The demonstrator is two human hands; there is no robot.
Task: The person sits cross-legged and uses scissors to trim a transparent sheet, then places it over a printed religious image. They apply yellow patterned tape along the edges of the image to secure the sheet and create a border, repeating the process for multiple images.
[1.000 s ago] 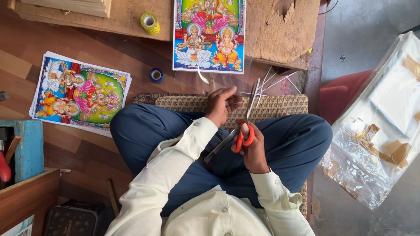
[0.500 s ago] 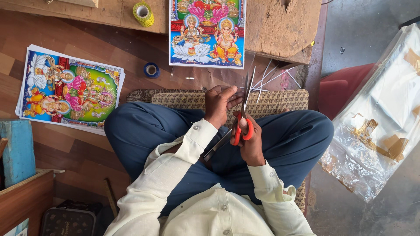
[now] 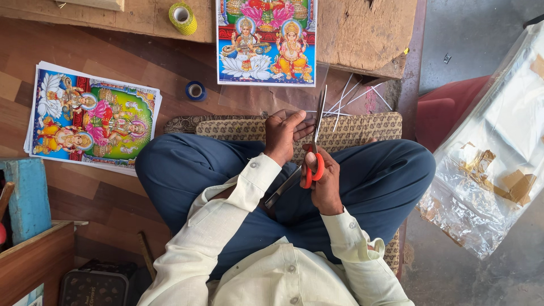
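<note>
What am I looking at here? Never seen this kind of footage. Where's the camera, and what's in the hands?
There is no machine: a person is working with bare hands. The single camera sits on the person's head and looks straight down, so you see their cream sleeves, blue trousers and crossed legs on a patterned cushion.

The right hand holds orange-handled scissors, blades pointing away from the body. The left hand steadies a clear plastic sheet at the blades; thin cut strips lie just beyond.

Ahead, a colourful religious print rests on a worn wooden board beside a yellow-green tape roll. On the wooden floor lie a stack of similar prints and a small blue tape roll. To the right is crumpled clear plastic wrapping.
</note>
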